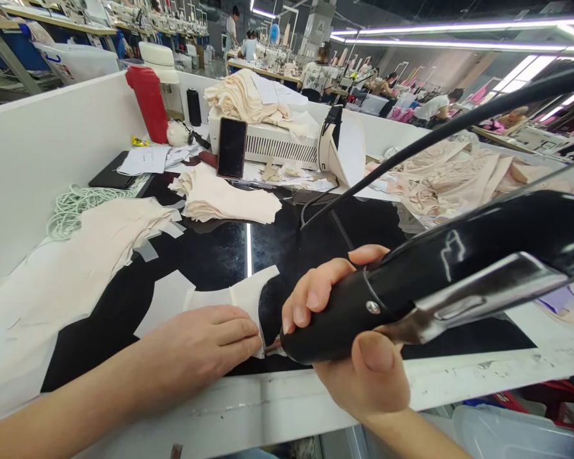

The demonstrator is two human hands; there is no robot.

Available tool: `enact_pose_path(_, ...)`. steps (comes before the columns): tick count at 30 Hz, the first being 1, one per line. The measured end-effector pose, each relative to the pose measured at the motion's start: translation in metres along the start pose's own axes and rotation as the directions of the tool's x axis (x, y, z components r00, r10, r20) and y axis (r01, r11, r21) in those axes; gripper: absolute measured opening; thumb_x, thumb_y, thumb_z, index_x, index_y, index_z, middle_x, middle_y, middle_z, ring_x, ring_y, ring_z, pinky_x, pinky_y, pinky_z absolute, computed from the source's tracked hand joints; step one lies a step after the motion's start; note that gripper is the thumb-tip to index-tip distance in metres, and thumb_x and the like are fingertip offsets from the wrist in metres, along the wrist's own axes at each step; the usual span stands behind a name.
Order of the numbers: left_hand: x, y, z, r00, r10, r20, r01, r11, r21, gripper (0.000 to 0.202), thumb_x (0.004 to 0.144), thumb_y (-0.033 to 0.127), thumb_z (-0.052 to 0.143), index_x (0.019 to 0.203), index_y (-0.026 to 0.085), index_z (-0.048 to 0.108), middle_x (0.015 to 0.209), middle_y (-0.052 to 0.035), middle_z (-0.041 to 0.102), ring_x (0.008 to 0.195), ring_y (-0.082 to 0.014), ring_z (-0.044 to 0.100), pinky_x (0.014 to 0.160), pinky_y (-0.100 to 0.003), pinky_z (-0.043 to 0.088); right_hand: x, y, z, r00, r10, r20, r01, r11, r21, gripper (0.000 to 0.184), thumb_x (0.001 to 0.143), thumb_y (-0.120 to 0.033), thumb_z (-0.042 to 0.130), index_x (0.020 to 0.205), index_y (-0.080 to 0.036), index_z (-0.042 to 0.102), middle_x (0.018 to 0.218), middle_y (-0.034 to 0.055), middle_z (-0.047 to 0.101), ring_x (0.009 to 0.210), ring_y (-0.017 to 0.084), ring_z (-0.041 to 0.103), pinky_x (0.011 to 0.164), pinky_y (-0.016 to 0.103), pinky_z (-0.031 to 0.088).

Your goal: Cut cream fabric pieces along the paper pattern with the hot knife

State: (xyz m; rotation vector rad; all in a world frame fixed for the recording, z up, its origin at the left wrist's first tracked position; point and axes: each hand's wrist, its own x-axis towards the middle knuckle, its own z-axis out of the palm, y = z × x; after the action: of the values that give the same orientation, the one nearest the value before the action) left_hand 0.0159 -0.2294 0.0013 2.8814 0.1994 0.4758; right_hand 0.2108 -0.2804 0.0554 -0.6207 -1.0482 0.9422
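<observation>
My right hand (358, 357) is wrapped around a thick black handheld tool (335, 315) with a long metal lever, my thumb below the lever. Its rounded end points down left, close to the fingertips of my left hand (215, 344). Those fingers are pressed together and slightly curled over the edge of a cream fabric piece (249, 290); my left thumb is hidden. The fabric lies on the black tabletop (210, 255), beside a white sheet (165, 296). Behind the tool's end, the contact point on the fabric is mostly hidden.
Stacked cream fabric pieces (229, 197) lie farther back, others (76, 255) along the left. A phone (231, 148) leans on a white vented box (282, 150). A black cable (411, 143) crosses the right side. A red container (148, 105) stands back left; people work at distant tables.
</observation>
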Motion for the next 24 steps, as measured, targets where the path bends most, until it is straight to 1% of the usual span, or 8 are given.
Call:
enact_pose_path(5,-0.003,-0.005,0.002,1.0,0.009,0.02,-0.01,1.0,0.02,0.034,0.107,0.008,0.038,0.131,0.01,0.064,0.119,-0.01,0.072,0.119,-0.0208,0.064,0.116,-0.035,0.046,0.001,0.0,0.0,1.0,0.001,0.006,-0.002,0.999,0.034,0.043,0.084,-0.041,0.082,0.114,-0.031,0.053,0.079,-0.0039,0.063,0.06,0.014,0.059,0.053,0.028,0.054)
enact_pose_path(10,-0.006,-0.009,0.005,0.995,0.048,-0.086,-0.047,0.999,0.023,0.03,0.105,0.007,0.044,0.126,0.01,0.065,0.112,-0.011,0.072,0.112,-0.0216,0.066,0.113,-0.036,0.049,0.003,0.0,0.003,1.0,0.011,-0.006,-0.011,1.0,0.026,0.044,0.081,-0.041,0.083,0.112,-0.031,0.053,0.077,-0.0044,0.064,0.059,0.014,0.06,0.053,0.028,0.054)
enact_pose_path(15,-0.008,-0.013,0.003,0.995,0.04,-0.087,-0.041,0.999,-0.006,0.031,0.105,0.006,0.042,0.124,0.008,0.065,0.112,-0.0117,0.071,0.11,-0.0218,0.066,0.111,-0.036,0.05,0.006,0.003,0.005,1.0,-0.006,-0.005,0.006,1.0,-0.016,0.04,0.083,-0.043,0.081,0.112,-0.031,0.057,0.078,-0.004,0.061,0.058,0.014,0.058,0.049,0.028,0.054)
enact_pose_path(18,-0.008,-0.013,0.001,0.994,0.023,-0.103,-0.023,1.0,-0.002,0.032,0.106,0.007,0.04,0.123,0.01,0.066,0.112,-0.0117,0.071,0.109,-0.0225,0.065,0.109,-0.038,0.05,0.011,0.004,0.005,0.999,-0.032,-0.001,0.032,0.999,-0.03,0.037,0.083,-0.042,0.081,0.111,-0.029,0.059,0.077,-0.0036,0.061,0.058,0.013,0.057,0.049,0.028,0.054)
enact_pose_path(21,-0.009,-0.011,0.001,0.994,0.003,-0.111,0.0,1.0,0.024,0.033,0.106,0.008,0.039,0.123,0.013,0.066,0.114,-0.011,0.07,0.109,-0.0238,0.065,0.108,-0.04,0.05,0.016,0.006,0.006,0.996,-0.074,-0.053,0.073,0.997,-0.013,0.037,0.082,-0.038,0.082,0.11,-0.028,0.059,0.076,-0.0044,0.062,0.059,0.013,0.059,0.049,0.027,0.055)
enact_pose_path(24,-0.01,-0.008,0.001,0.993,-0.012,-0.115,0.017,0.999,0.039,0.034,0.106,0.008,0.039,0.123,0.014,0.067,0.114,-0.0116,0.069,0.108,-0.0241,0.065,0.107,-0.042,0.05,0.02,0.01,0.007,0.989,-0.105,-0.102,0.107,0.994,0.01,0.037,0.081,-0.035,0.082,0.109,-0.028,0.059,0.075,-0.0051,0.063,0.057,0.012,0.059,0.049,0.026,0.056)
